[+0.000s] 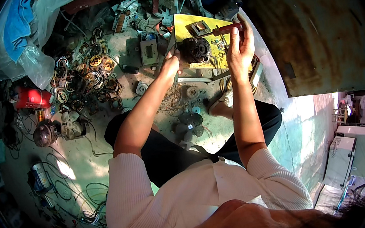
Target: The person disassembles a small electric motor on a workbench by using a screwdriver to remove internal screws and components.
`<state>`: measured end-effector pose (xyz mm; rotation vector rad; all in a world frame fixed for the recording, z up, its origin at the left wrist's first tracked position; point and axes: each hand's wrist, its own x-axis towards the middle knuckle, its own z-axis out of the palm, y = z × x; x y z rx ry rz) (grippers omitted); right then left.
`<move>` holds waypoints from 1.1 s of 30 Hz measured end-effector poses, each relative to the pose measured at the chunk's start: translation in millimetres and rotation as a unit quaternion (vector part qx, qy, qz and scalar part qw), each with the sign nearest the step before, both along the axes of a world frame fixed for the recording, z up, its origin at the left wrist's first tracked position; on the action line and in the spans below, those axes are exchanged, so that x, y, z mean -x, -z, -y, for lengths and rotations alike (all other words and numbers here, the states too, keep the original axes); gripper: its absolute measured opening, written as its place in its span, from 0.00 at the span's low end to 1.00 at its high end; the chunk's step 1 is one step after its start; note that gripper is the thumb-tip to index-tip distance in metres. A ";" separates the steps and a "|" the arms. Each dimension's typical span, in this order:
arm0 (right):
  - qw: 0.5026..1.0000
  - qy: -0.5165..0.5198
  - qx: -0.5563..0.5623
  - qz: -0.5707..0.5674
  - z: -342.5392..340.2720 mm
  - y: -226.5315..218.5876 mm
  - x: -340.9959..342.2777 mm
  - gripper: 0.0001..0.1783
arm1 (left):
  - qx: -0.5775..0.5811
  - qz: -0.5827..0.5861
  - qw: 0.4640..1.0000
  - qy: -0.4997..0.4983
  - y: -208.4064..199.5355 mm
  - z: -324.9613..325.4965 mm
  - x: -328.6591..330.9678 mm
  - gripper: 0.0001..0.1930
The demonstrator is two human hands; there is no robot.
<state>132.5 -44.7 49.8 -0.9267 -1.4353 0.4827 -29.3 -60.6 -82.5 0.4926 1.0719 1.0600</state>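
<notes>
Two hands work at a yellow board (pixel 190 27) that stands tilted on the concrete floor (pixel 79 157) in front of the seated person. Fixed to the board's middle is a dark round motor part (pixel 196 50), ribbed and black. The left hand (pixel 170 64) touches the part's left edge, fingers curled narrow against it — whether they pinch anything small I cannot tell. The right hand (pixel 240 46) rises beside the board's right edge, fingers upright and closed around the red handle of a screwdriver (pixel 227 29) that lies across the board's top, its shaft pointing left toward a small metal block mounted there.

Just below the board lie a white strip and some loose coiled wire, and nearer the knees rests a dark fan blade (pixel 189 124). To the left spreads a heap of copper-wound coils (pixel 91 79), with a grey metal box (pixel 149 51) between the heap and the board. Farther left sit a red cylinder (pixel 32 98), a pale fan blade (pixel 70 123) and a round dark motor — well apart from both hands. Clear plastic bags (pixel 34 61) and a blue cloth (pixel 18 22) hang at the upper left, and loose cables trail across the floor at the lower left.
</notes>
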 end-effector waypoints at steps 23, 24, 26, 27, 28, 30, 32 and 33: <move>0.988 -0.076 0.060 0.121 12.1 -33.7 -12.5 0.22 | 0.010 -0.001 1.000 0.009 2.1 -1.8 0.5 0.24; 0.974 -0.029 0.049 0.220 10.6 -44.1 -13.3 0.17 | 0.009 0.001 1.000 0.005 0.5 -0.3 0.8 0.24; 0.924 0.048 0.197 0.323 16.2 -69.5 -8.3 0.15 | 0.006 0.005 1.000 0.000 -2.3 1.1 -0.1 0.23; 0.897 0.082 0.144 0.411 11.2 -72.5 -11.8 0.19 | 0.012 0.010 1.000 0.000 -3.9 0.6 -0.1 0.23; 0.874 0.078 0.155 0.454 7.8 -77.5 -13.0 0.19 | 0.017 0.014 1.000 -0.001 -5.5 0.0 0.1 0.23; 0.823 0.067 0.176 0.536 2.7 -91.6 -11.6 0.19 | 0.016 0.027 1.000 -0.001 -4.9 -0.2 1.4 0.22; 0.815 -0.015 0.144 0.561 -0.5 -104.8 -11.3 0.14 | 0.004 0.046 0.999 0.001 0.4 -0.1 1.3 0.22; 0.822 -0.068 0.112 0.554 -1.7 -108.6 -12.2 0.13 | 0.003 0.052 0.999 -0.002 2.3 -0.2 1.5 0.22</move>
